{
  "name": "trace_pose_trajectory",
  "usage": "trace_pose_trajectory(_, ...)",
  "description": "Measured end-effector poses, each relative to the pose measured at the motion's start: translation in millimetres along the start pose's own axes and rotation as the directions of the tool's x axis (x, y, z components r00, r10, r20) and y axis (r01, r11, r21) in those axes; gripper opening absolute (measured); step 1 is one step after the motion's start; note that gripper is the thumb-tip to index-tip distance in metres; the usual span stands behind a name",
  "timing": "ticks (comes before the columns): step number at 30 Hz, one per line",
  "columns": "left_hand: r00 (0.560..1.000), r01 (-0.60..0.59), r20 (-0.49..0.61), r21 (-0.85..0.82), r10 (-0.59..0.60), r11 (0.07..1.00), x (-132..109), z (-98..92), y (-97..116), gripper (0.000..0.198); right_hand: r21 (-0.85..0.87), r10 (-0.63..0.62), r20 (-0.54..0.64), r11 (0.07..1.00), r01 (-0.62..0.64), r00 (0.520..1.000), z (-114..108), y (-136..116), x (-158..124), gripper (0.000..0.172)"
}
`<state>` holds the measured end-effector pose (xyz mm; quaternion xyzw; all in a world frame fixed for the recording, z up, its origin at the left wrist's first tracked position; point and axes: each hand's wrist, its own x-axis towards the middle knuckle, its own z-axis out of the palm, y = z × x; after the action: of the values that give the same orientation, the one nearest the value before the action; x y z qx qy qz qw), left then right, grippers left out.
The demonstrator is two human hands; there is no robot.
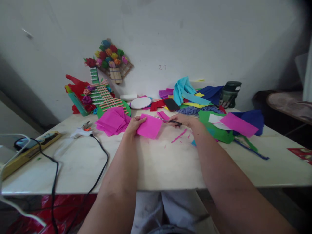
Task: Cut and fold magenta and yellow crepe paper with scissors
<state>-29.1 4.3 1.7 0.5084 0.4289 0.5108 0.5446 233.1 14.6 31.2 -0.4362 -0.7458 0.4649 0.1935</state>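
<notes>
Between the thumb and fingers of my left hand [135, 125] is a pink paper square [149, 127], held above the table. My right hand [183, 120] is closed around a pair of scissors [175, 122], whose blades point left at the upper right part of the square. Beyond the scissors lies another pink strip [162, 115]. A loose stack of pink squares [113, 122] rests just left of my left hand. Thin pink scraps [179, 136] are scattered below my right hand.
A glue gun [83, 130] with a black cord and a yellow power strip [46, 139] lie at left. Behind stand a flower-decorated guitar craft [104, 94] and a white disc [140, 102]. Coloured sheets, a phone [172, 105] and a dark bottle [230, 94] are at right.
</notes>
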Motion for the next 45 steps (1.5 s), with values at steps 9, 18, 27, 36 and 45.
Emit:
trace_pose_trajectory(9, 1.0, 0.004, 0.0, 0.0, -0.004, 1.0, 0, 0.9, 1, 0.034, -0.04, -0.043, 0.034, 0.998, 0.044, 0.999, 2, -1, 0, 0.041)
trace_pose_trajectory(18, 1.0, -0.006, 0.009, 0.001, 0.006, 1.0, 1, -0.5, -1, 0.034, -0.132, -0.072, -0.014, 0.989, 0.069, 0.997, 1, -2, -1, 0.044)
trace_pose_trajectory(27, 1.0, 0.013, -0.006, 0.013, -0.013, 1.0, -1, 0.8, 1, 0.033, -0.018, -0.016, -0.013, 1.0, 0.015, 1.0, 2, -3, -2, 0.033)
trace_pose_trajectory(36, 0.999, -0.025, -0.032, -0.027, 0.024, 0.999, 2, -1.4, -1, 0.036, 0.013, -0.029, 0.031, 1.0, 0.028, 0.999, -1, -2, -3, 0.031)
trace_pose_trajectory(45, 0.998, -0.045, -0.04, -0.019, 0.044, 0.999, 4, -3.4, -2, 0.038, 0.014, -0.042, 0.066, 0.999, 0.041, 0.997, -7, 10, 3, 0.035)
